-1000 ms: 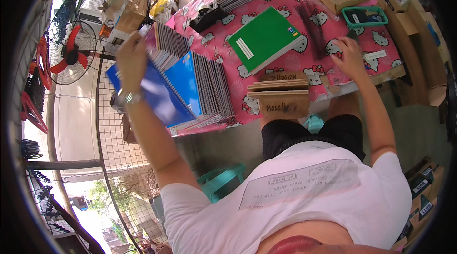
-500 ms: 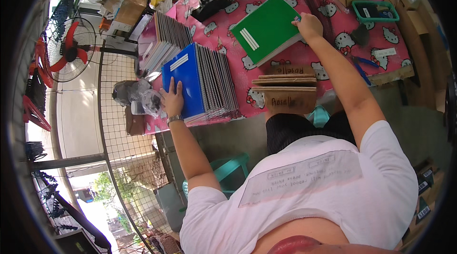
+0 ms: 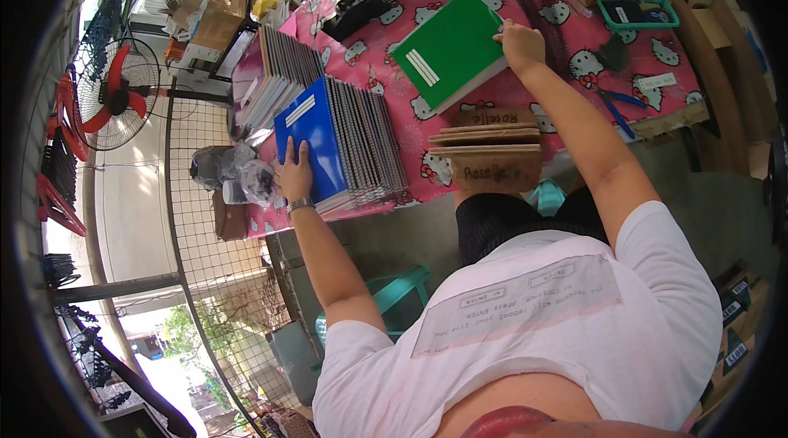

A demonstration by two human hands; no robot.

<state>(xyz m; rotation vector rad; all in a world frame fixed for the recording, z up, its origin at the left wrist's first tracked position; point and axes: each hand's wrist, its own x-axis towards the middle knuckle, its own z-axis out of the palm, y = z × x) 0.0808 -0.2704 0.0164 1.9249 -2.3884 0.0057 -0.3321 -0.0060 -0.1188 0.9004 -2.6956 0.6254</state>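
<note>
My left hand point(image 3: 294, 177) lies with fingers spread on the glossy blue cover of the top notebook point(image 3: 308, 130). That notebook tops a leaning stack of spiral notebooks point(image 3: 365, 138) whose wire bindings face right. On the right, my right hand point(image 3: 523, 45) has its fingers closed at the upper right corner of a green notebook point(image 3: 451, 48). This one rests tilted on the table, with white label lines on its cover and a thick page edge toward me. Whether the fingers hold only the cover or several sheets cannot be made out.
Folded brown cardboard pieces point(image 3: 488, 146) stand at the near edge of the pink patterned table point(image 3: 427, 146). Blue-handled pliers point(image 3: 620, 105) and a teal tray point(image 3: 636, 13) are at the right. A black tape dispenser point(image 3: 357, 15) and more notebooks point(image 3: 287, 68) stand farther back left.
The whole view has shifted slightly. Both hands keep nearly the same places, the left on the blue notebook and the right at the green notebook's corner.
</note>
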